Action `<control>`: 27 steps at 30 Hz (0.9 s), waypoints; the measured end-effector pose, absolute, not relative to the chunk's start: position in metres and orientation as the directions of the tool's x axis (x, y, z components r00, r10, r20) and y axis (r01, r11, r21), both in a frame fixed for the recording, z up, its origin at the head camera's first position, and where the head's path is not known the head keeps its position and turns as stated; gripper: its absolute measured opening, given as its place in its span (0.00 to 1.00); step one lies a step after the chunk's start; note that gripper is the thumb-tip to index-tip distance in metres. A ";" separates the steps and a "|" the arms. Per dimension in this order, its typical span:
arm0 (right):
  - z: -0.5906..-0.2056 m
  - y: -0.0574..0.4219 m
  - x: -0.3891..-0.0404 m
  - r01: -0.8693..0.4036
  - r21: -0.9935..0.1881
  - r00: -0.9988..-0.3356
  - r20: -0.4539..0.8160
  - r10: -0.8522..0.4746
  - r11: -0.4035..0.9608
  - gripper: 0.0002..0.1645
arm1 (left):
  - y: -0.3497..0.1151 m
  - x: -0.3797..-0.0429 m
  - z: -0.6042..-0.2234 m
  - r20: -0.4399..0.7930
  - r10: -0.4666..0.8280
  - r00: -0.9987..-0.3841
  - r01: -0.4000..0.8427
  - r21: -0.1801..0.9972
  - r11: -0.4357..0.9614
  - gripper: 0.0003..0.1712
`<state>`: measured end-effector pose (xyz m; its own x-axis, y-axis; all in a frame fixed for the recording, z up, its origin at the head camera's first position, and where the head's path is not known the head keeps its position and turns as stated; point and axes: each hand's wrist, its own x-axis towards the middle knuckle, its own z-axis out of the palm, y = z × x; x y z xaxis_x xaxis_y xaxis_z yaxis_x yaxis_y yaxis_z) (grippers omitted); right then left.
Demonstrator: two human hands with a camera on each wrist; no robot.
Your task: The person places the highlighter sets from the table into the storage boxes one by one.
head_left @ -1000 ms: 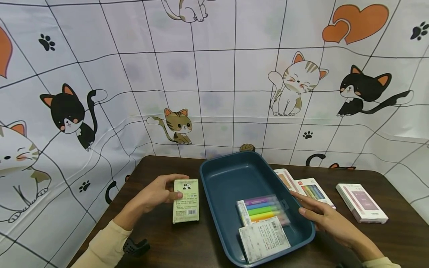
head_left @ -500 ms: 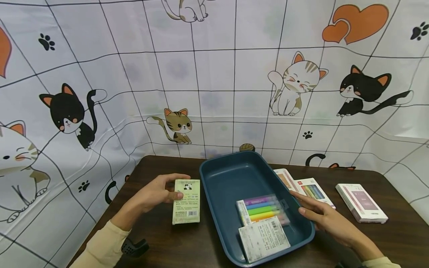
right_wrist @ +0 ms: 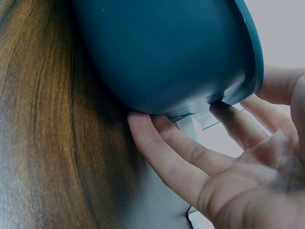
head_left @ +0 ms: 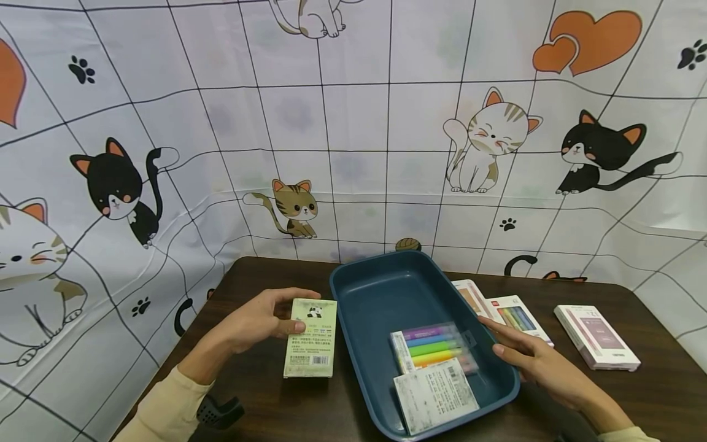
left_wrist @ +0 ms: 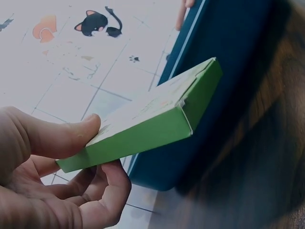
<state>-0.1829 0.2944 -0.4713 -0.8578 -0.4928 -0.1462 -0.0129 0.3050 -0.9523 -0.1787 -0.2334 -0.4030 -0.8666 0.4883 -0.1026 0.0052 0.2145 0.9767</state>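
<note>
Left of the blue plastic tray [head_left: 375, 301], my left hand [head_left: 259, 322] holds a light green box [head_left: 311, 344] with a panda picture, print and a barcode. In the left wrist view, the thumb [left_wrist: 78, 136] lies on the box's broad face and curled fingers [left_wrist: 112, 191] support it from below. My right hand [head_left: 533, 362] holds the tray's right side. Its thumb is at the rim and its fingertips [right_wrist: 143, 129] touch the outer wall, as the right wrist view shows. Inside the tray lie a clear pack of coloured markers [head_left: 433, 342] and a white printed box [head_left: 436, 396] overlapping it.
Beyond the tray's right side lie a white box with coloured stripes [head_left: 519, 318] and a partly hidden white-and-pink box [head_left: 472, 298]. Another white box with a mauve panel [head_left: 599, 337] lies farther right on the dark wooden table [head_left: 657, 393]. A cat-print cloth [head_left: 359, 172] hangs behind.
My left hand has moved the green box slightly right and nearer the tray, tilting it a little. My right hand and the tray hold their place.
</note>
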 end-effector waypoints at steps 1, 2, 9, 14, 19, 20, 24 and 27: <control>-0.471 0.294 -0.183 -0.013 -0.952 -0.857 -0.147 -0.494 0.305 0.37 | -0.233 -0.178 -0.402 -0.102 0.490 -0.866 0.006 0.977 0.213 0.37; -0.471 0.294 -0.183 -0.014 -0.952 -0.856 -0.147 -0.495 0.306 0.37 | -0.233 -0.178 -0.402 -0.101 0.491 -0.865 0.006 0.977 0.212 0.37; -0.471 0.295 -0.183 -0.005 -0.949 -0.855 -0.160 -0.493 0.315 0.36 | -0.232 -0.176 -0.397 -0.089 0.488 -0.868 0.016 0.978 0.206 0.37; -0.473 0.295 -0.184 -0.012 -0.952 -0.852 -0.151 -0.502 0.305 0.37 | -0.232 -0.176 -0.397 -0.089 0.496 -0.864 0.012 0.980 0.197 0.38; -0.472 0.295 -0.184 -0.008 -0.950 -0.855 -0.155 -0.494 0.313 0.37 | -0.230 -0.176 -0.398 -0.099 0.510 -0.854 -0.008 0.984 0.177 0.39; -0.472 0.295 -0.184 -0.008 -0.948 -0.858 -0.157 -0.490 0.318 0.37 | -0.230 -0.176 -0.398 -0.100 0.511 -0.854 -0.011 0.985 0.174 0.39; -0.471 0.294 -0.183 0.002 -0.945 -0.865 -0.166 -0.474 0.328 0.36 | -0.230 -0.177 -0.398 -0.094 0.515 -0.852 -0.003 0.985 0.173 0.39; -0.471 0.294 -0.183 0.008 -0.944 -0.866 -0.171 -0.469 0.329 0.36 | -0.228 -0.177 -0.398 -0.094 0.518 -0.850 -0.004 0.985 0.172 0.39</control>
